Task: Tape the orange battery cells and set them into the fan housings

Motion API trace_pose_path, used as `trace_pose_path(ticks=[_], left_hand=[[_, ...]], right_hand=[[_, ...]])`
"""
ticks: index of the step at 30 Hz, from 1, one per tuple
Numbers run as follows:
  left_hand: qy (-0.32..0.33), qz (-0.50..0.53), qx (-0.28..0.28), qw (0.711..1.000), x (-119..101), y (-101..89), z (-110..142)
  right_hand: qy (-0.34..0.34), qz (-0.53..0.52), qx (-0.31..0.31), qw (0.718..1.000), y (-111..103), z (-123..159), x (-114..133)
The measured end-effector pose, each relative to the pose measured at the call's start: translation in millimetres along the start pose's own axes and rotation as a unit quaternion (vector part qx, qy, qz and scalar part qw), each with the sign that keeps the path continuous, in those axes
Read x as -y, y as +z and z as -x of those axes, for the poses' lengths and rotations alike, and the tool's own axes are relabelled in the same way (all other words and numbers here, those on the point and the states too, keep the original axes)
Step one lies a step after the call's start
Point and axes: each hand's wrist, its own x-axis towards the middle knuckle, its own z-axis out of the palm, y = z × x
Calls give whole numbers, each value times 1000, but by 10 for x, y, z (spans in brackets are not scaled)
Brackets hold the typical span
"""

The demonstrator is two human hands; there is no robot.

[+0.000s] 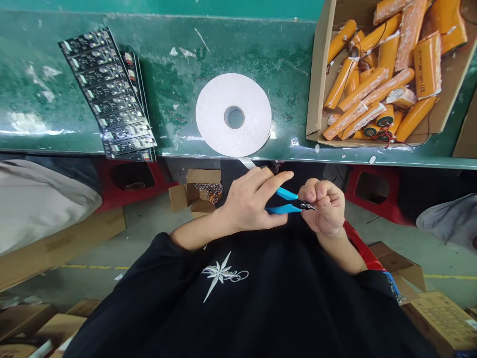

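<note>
My left hand (253,201) is closed around small cutting pliers (286,209) with blue handles, its index finger stretched along the upper handle. The dark jaws point right and meet the fingertips of my right hand (324,206). That hand is closed in a pinch near the jaw tips; what it grips is too small or hidden to make out. Just beyond my left hand, a large roll of white tape (210,114) lies flat on the green bench (167,64). A short strip of tape (246,162) hangs from it over the edge, near my left knuckles.
Black circuit boards (108,94) lie stacked at the bench's left. On the right, a cardboard box (316,94) holds several orange wrapped battery packs (427,64). Below stand red stools (372,191) and an open carton (203,176) of small parts. People sit on both sides.
</note>
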Motion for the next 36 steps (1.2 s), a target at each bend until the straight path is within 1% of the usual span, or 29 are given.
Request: trace_pose_path(ticks=[2,4,8,13,19,24,31,36], left_hand=[[0,-8,0,1000,3,0,5],[1,-21,-4,1000,6,4,5],[14,-51,-22,998,7,17,-14],[26,-59,-30,997,9,23,-28],[21,-70,-6,997,11,-3,-27],[30,-85,13,996,4,-30,-48],[14,-77,45,996,-7,-31,-31],[18,-74,40,996,-13,-18,-42]], right_hand=[[2,-2,-4,1000,6,-8,-7],[-17,10,-2,1000,-7,-11,-26],[-62,35,24,997,-59,-2,-67],[-83,63,41,994,-111,13,-85],[-97,101,48,989,-175,23,-94],[-115,147,42,982,-239,25,-108],[-131,116,53,983,-249,18,-110],[-133,108,57,984,-248,10,-109]])
